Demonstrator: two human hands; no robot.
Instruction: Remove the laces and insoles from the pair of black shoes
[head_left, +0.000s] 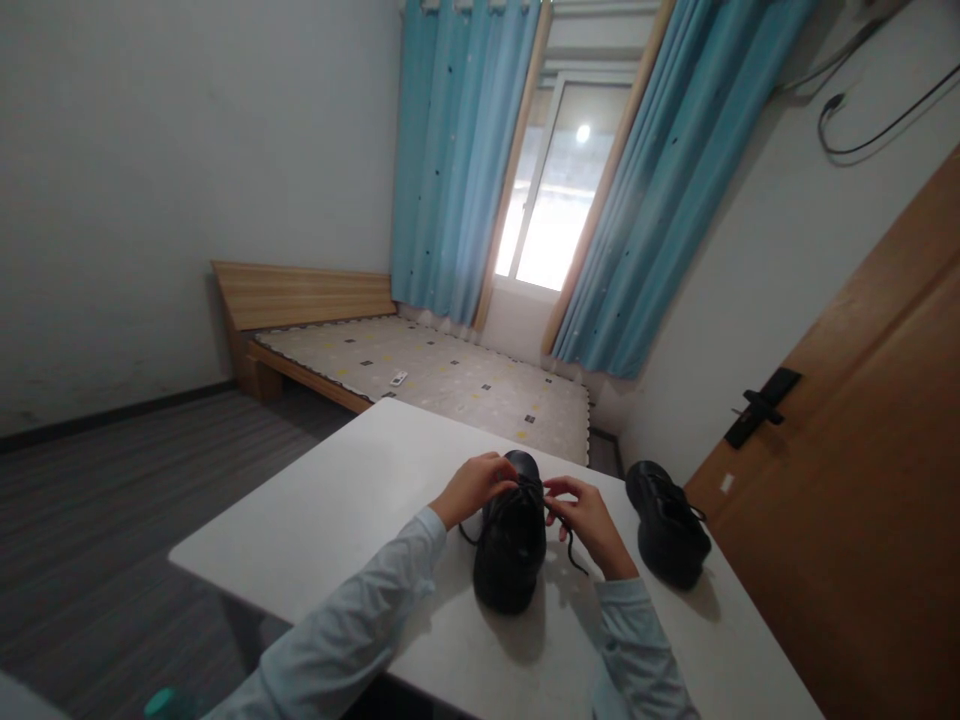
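Observation:
A black lace-up shoe stands on the white table, its toe pointing away from me and its heel towards me. My left hand is at the left side of its lacing, fingers pinched on a black shoelace. From the right, my right hand pinches the shoelace too, and a loose end hangs down beside that hand. Another lace end loops out below my left hand. The exact grip of the fingertips is partly hidden against the dark shoe.
A second black shoe stands at the table's right edge. Beyond the white table is a bed with a small white object on it. A wooden door is at the right; a green cap shows at bottom left.

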